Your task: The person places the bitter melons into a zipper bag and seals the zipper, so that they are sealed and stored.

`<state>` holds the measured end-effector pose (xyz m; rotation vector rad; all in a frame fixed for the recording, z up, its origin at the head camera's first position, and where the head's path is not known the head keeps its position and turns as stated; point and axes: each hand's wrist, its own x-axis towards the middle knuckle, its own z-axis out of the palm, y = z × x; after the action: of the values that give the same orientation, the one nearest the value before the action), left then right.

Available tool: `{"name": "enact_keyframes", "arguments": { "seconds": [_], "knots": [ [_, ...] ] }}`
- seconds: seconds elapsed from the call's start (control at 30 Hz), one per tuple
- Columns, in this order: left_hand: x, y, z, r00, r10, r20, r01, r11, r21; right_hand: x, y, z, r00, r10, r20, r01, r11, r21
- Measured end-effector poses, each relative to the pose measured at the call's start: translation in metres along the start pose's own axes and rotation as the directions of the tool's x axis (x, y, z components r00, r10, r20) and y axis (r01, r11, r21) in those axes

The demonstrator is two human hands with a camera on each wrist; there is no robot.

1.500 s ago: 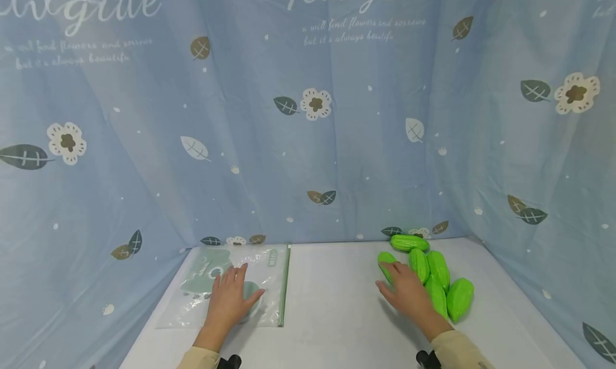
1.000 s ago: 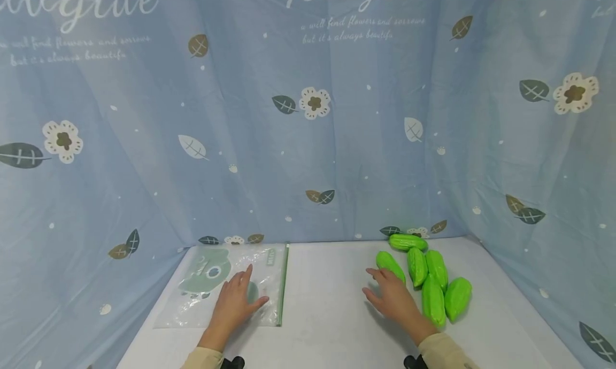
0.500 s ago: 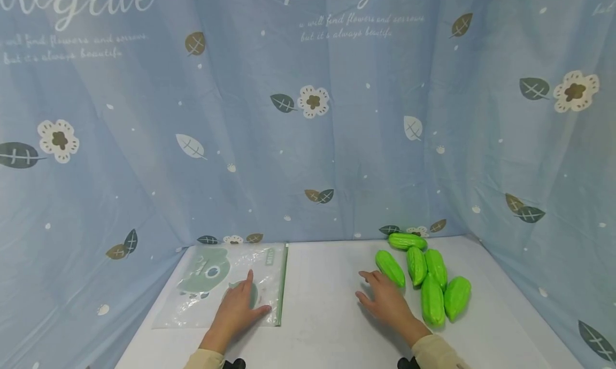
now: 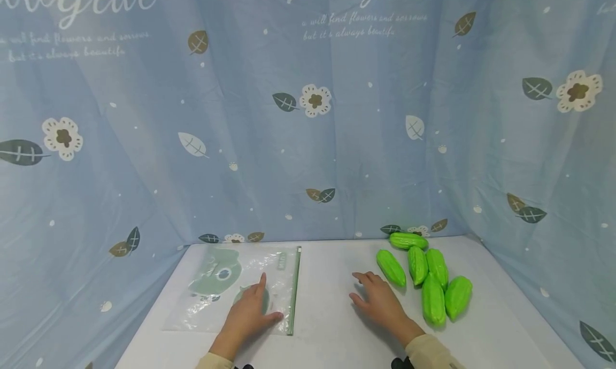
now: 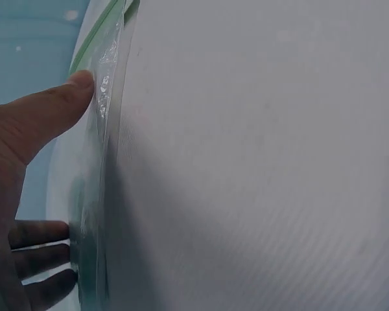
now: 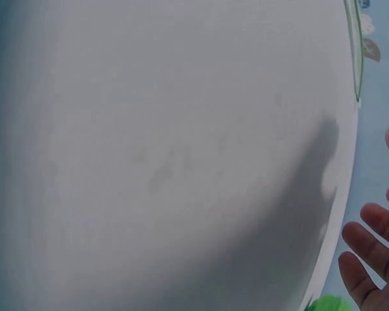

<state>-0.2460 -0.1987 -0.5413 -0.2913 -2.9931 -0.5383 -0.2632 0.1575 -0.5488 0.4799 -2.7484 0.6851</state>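
Note:
A clear zip bag (image 4: 279, 291) with pale green animal prints and a green slider edge lies flat on the left of the table. My left hand (image 4: 247, 318) rests on it, index finger straight and thumb spread toward the slider edge. In the left wrist view, the thumb (image 5: 58, 107) touches the clear film near the green strip. My right hand (image 4: 380, 304) is over the white table, its fingers slightly bent and holding nothing. Just beyond it, on the right, lies a green vegetable (image 4: 391, 267) that looks like a bitter melon.
Several more bright green bitter-melon-like vegetables (image 4: 434, 302) lie grouped at the right of the white table (image 4: 322, 305). A blue printed curtain (image 4: 313, 144) hangs behind the table and on both sides.
My left hand has moved right, and the bag has slid right with it. My right hand has drawn left, away from the green vegetables, which stay in place.

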Motion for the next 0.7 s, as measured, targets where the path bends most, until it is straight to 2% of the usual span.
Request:
{"name": "enact_keyframes", "arguments": {
  "seconds": [0.43,0.7],
  "knots": [
    [-0.016,0.033,0.012,0.998,0.069,-0.016,-0.069,0.998,0.007,0.002,-0.013,0.005,0.998,0.014,0.054,-0.015,1.000,0.023],
    [-0.023,0.052,0.012,0.997,0.080,0.015,-0.080,0.997,0.018,0.003,-0.017,0.011,0.998,-0.006,0.067,0.003,1.000,0.031]
  ]
}}
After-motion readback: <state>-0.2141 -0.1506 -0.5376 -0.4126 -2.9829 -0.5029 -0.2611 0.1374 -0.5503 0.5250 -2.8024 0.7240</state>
